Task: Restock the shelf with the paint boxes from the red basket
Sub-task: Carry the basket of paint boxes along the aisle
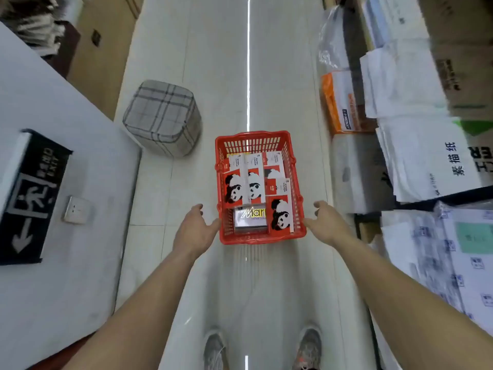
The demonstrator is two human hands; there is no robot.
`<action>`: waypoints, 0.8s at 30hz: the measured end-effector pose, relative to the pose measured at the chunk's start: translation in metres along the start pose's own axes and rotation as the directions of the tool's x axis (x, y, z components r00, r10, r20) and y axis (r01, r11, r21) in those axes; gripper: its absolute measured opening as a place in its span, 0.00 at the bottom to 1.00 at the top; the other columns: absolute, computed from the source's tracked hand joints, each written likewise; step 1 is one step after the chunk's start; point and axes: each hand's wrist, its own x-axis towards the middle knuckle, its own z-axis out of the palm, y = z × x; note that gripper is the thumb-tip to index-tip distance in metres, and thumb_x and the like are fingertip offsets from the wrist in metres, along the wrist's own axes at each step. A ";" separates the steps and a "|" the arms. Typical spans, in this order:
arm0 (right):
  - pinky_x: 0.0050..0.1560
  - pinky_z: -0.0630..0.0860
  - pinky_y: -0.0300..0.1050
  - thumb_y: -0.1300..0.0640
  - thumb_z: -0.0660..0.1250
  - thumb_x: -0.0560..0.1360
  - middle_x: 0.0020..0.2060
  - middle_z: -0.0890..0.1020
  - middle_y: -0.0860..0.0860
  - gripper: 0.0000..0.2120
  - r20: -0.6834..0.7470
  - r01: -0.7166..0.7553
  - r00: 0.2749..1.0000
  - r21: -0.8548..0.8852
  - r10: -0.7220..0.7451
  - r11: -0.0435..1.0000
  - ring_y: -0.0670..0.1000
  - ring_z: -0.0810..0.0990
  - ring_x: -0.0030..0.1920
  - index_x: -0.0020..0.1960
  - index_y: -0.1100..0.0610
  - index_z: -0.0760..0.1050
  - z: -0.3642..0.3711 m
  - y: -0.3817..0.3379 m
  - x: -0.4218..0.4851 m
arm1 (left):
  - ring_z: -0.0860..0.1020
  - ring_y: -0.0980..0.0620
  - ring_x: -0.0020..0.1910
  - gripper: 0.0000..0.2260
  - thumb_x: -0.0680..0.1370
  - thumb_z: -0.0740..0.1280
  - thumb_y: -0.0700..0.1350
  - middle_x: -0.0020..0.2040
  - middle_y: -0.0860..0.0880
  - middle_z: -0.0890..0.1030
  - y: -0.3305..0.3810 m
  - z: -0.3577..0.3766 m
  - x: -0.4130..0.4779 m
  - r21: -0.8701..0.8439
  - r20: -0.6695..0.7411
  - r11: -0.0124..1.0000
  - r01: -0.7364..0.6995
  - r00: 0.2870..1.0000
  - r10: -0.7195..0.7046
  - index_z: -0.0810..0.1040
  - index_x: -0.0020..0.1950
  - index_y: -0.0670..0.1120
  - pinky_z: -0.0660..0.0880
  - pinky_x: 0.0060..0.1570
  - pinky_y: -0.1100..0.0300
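In the red basket (252, 134) the paint boxes (237, 182) are overlapping, each hiding part of the one beneath. A panda box (281, 214) at the near right corner is covering the end of the lettering on the silver box (249, 220). The small print is showing too small to read. Blur is smearing the fingertips of the left hand (196, 231) and the right hand (326, 222) at the basket's near corners, leaving contact unclear. The bottom edge is cutting off the shoes (214, 348), the left edge the exit sign (29, 196), the right edge the blurred paper stacks (426, 161).
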 end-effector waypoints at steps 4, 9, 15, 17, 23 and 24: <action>0.52 0.77 0.52 0.48 0.71 0.77 0.65 0.79 0.60 0.28 -0.067 0.018 0.998 0.099 -0.011 0.995 0.60 0.81 0.58 0.71 0.61 0.69 0.047 0.013 0.102 | 0.74 0.43 0.72 0.41 0.76 0.68 0.64 0.77 0.44 0.72 -0.023 0.056 0.093 -0.032 -0.038 0.999 0.043 0.998 -0.044 0.59 0.81 0.44 0.73 0.65 0.46; 0.62 0.76 0.53 0.49 0.69 0.79 0.69 0.77 0.60 0.33 -0.155 -0.003 0.987 0.247 0.043 0.969 0.62 0.79 0.64 0.78 0.61 0.63 0.093 0.039 0.229 | 0.77 0.41 0.69 0.39 0.78 0.69 0.61 0.76 0.43 0.73 -0.039 0.122 0.208 -0.148 -0.104 0.985 0.089 0.989 -0.105 0.59 0.81 0.44 0.73 0.68 0.42; 0.49 0.73 0.45 0.52 0.63 0.82 0.54 0.81 0.47 0.14 -0.062 0.098 0.995 0.307 -0.083 0.947 0.51 0.79 0.51 0.68 0.51 0.73 0.110 0.058 0.299 | 0.82 0.40 0.54 0.16 0.84 0.62 0.54 0.60 0.43 0.83 -0.052 0.165 0.273 -0.192 -0.153 0.978 0.086 0.981 -0.116 0.73 0.67 0.46 0.78 0.55 0.47; 0.42 0.72 0.39 0.55 0.63 0.82 0.49 0.81 0.43 0.08 -0.119 0.127 0.989 0.329 -0.093 0.936 0.44 0.80 0.46 0.60 0.48 0.75 0.112 0.061 0.301 | 0.82 0.40 0.52 0.14 0.85 0.61 0.52 0.57 0.43 0.84 -0.055 0.169 0.275 -0.164 -0.211 0.983 0.085 0.970 -0.119 0.76 0.64 0.45 0.79 0.53 0.46; 0.37 0.73 0.36 0.57 0.64 0.82 0.43 0.81 0.38 0.05 -0.124 0.081 0.992 0.374 -0.037 0.924 0.40 0.81 0.43 0.56 0.49 0.76 0.078 0.055 0.236 | 0.81 0.45 0.43 0.10 0.84 0.63 0.49 0.45 0.48 0.82 -0.019 0.133 0.211 -0.127 -0.247 0.991 0.041 0.966 -0.071 0.79 0.56 0.44 0.73 0.42 0.55; 0.36 0.74 0.36 0.57 0.64 0.83 0.43 0.82 0.38 0.05 -0.115 0.060 0.993 0.386 -0.016 0.920 0.40 0.82 0.42 0.56 0.49 0.76 0.062 0.050 0.218 | 0.81 0.45 0.42 0.10 0.84 0.63 0.49 0.44 0.48 0.83 -0.006 0.118 0.193 -0.133 -0.240 0.990 0.050 0.967 -0.081 0.80 0.55 0.44 0.72 0.41 0.55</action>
